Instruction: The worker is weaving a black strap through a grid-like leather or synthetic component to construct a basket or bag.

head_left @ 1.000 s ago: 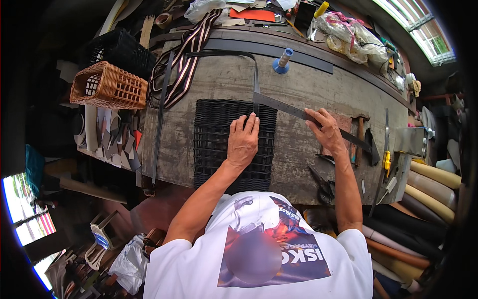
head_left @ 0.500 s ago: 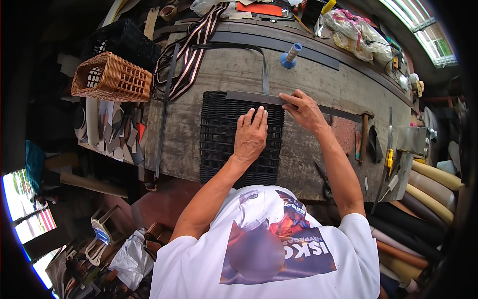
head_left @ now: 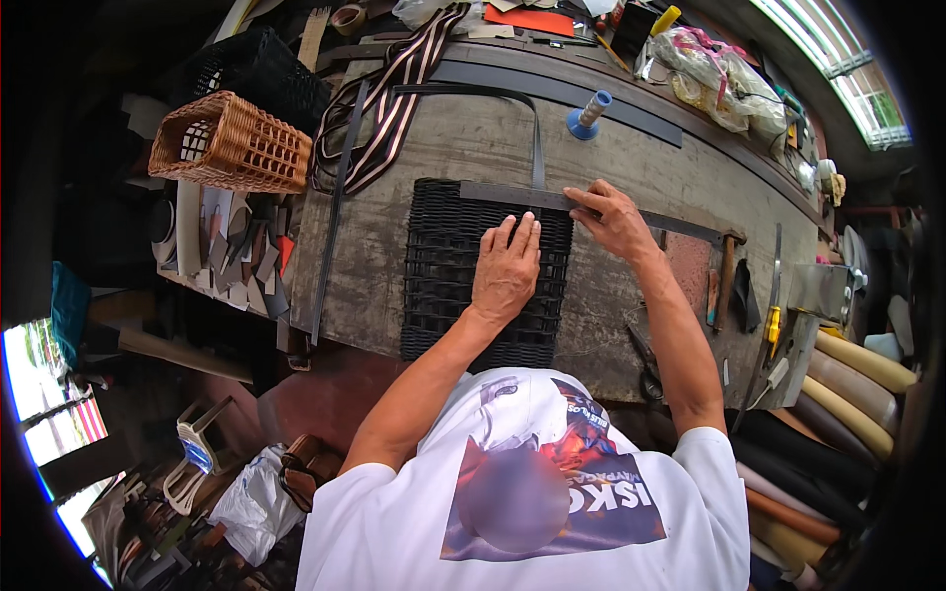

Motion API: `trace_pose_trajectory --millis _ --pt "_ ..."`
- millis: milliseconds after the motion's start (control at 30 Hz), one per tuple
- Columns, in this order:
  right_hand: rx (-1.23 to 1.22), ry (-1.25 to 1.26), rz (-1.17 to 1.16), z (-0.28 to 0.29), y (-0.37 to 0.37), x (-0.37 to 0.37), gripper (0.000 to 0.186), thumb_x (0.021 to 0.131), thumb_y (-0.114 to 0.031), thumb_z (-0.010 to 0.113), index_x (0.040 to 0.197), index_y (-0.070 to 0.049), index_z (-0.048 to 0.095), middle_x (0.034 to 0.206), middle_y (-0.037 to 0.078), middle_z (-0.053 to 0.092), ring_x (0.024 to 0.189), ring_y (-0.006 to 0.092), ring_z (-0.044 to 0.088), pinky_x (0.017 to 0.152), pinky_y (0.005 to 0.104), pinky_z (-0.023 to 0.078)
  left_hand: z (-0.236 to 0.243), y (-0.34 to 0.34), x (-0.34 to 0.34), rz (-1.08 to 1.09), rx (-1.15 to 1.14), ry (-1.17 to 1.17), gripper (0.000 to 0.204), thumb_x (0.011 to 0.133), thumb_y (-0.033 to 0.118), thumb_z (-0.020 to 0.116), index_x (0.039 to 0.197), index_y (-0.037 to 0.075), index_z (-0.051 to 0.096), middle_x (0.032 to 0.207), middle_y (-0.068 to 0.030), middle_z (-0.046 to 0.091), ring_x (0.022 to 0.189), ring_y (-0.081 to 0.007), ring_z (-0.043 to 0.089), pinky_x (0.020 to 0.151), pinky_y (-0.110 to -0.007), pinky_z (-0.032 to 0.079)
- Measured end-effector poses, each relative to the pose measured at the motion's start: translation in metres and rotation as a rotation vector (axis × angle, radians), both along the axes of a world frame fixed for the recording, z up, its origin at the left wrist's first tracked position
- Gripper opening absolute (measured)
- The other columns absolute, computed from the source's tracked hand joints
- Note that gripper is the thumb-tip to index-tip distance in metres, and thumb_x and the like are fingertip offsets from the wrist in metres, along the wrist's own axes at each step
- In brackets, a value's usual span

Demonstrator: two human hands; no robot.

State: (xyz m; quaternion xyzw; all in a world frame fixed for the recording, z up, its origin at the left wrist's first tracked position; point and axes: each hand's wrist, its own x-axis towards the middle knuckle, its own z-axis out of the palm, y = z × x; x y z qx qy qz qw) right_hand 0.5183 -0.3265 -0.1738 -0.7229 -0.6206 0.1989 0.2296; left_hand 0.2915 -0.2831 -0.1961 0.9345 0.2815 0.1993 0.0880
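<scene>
A black woven basket (head_left: pixel 434 261) lies on the worktable in front of me. A long dark metal ruler (head_left: pixel 503 195) crosses its far edge and runs on to the right over the table. My right hand (head_left: pixel 613 222) pinches the ruler near the basket's far right corner, thumb and fingers pressed together. My left hand (head_left: pixel 506 273) lies flat on the weave with fingers stretched toward the ruler, holding nothing. From beyond the ruler a flat black strap (head_left: pixel 538 148) extends away from the basket and bends left; its near end is hidden by the ruler and fingers.
A blue thread spool (head_left: pixel 588 115) stands beyond my right hand. At right lie a hammer (head_left: pixel 724 286), scissors (head_left: pixel 645 364) and a yellow-handled screwdriver (head_left: pixel 774 325). Striped straps (head_left: pixel 394 108) and a brown wicker basket (head_left: pixel 236 143) are at left. Rolls of material (head_left: pixel 857 384) lean beside the table.
The whole view has shifted slightly, so things appear a little farther right. Both hands keep about the same places on the basket and the ruler.
</scene>
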Motion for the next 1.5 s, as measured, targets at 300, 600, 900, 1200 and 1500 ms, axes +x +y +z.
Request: trace_pose_trajectory --millis 300,600,900,1200,1500 --pt "-0.050 -0.064 0.001 0.011 0.004 -0.005 0.037 0.088 -0.016 0.073 0.125 -0.016 0.069 0.092 0.008 0.056 0.085 0.0263 0.059 0.078 0.0409 0.049 -0.002 0.001 -0.002 0.007 0.038 -0.001 0.043 0.091 0.018 0.064 0.130 -0.001 0.061 0.139 -0.0103 0.056 0.126 -0.0286 0.048 0.106 -0.043 0.036" --pt "-0.033 -0.076 0.012 0.011 0.004 -0.006 0.037 0.088 -0.015 0.073 0.124 -0.015 0.070 0.093 0.010 0.057 0.085 0.0284 0.059 0.076 0.0416 0.050 -0.004 0.001 -0.002 0.000 0.030 0.004 0.044 0.091 0.018 0.064 0.130 -0.001 0.061 0.139 -0.0105 0.055 0.126 -0.0287 0.048 0.106 -0.043 0.036" --pt "0.034 0.095 -0.074 0.003 -0.006 -0.001 0.036 0.090 -0.014 0.072 0.126 -0.013 0.068 0.097 0.009 0.059 0.086 0.0256 0.062 0.075 0.0411 0.052 -0.003 0.002 -0.002 -0.009 0.045 0.006 0.043 0.092 0.018 0.063 0.131 -0.001 0.061 0.140 -0.0114 0.056 0.127 -0.0293 0.048 0.105 -0.043 0.036" --pt "0.120 -0.084 -0.481 -0.061 -0.115 0.075 0.032 0.094 -0.017 0.068 0.126 -0.013 0.068 0.094 0.010 0.059 0.083 0.0282 0.059 0.076 0.0414 0.048 -0.002 0.003 -0.001 -0.049 0.003 -0.005 0.042 0.093 0.018 0.062 0.130 -0.003 0.061 0.137 -0.0122 0.057 0.125 -0.0302 0.048 0.103 -0.043 0.037" --pt "0.209 -0.342 -0.353 -0.055 -0.102 0.037 0.036 0.090 -0.008 0.068 0.125 -0.011 0.066 0.116 0.013 0.059 0.102 0.0329 0.059 0.088 0.0441 0.049 0.000 0.004 -0.001 -0.055 -0.028 0.014 0.042 0.093 0.016 0.062 0.130 -0.002 0.060 0.137 -0.0115 0.056 0.126 -0.0301 0.047 0.104 -0.043 0.037"
